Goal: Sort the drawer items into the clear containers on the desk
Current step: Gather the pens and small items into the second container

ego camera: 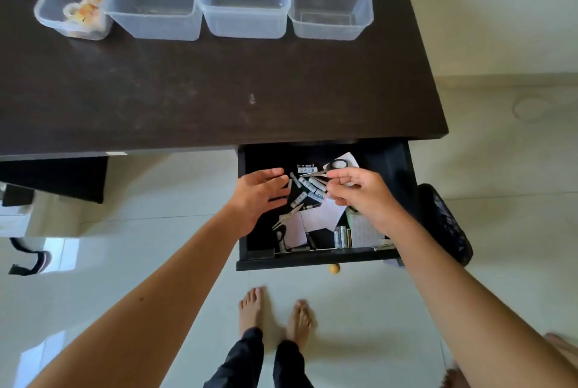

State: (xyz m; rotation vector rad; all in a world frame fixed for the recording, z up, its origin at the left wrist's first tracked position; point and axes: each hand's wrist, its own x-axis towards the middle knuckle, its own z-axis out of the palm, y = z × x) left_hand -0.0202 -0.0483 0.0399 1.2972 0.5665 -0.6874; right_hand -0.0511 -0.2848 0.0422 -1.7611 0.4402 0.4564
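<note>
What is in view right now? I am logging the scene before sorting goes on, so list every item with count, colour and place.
clear containers: four, transparent, in a row at the desk's far edge
tape rolls: a few, clear and orange, in the leftmost container
desk: one, dark brown
drawer: one, black, pulled open
batteries: several, silver, loose mid-drawer; more standing at the front
scissors: two pairs, black handles, one at the back, one front left
papers: some, white, on the drawer floor
left hand: open, over the drawer
right hand: fingers curled, over the batteries; grip unclear
</note>
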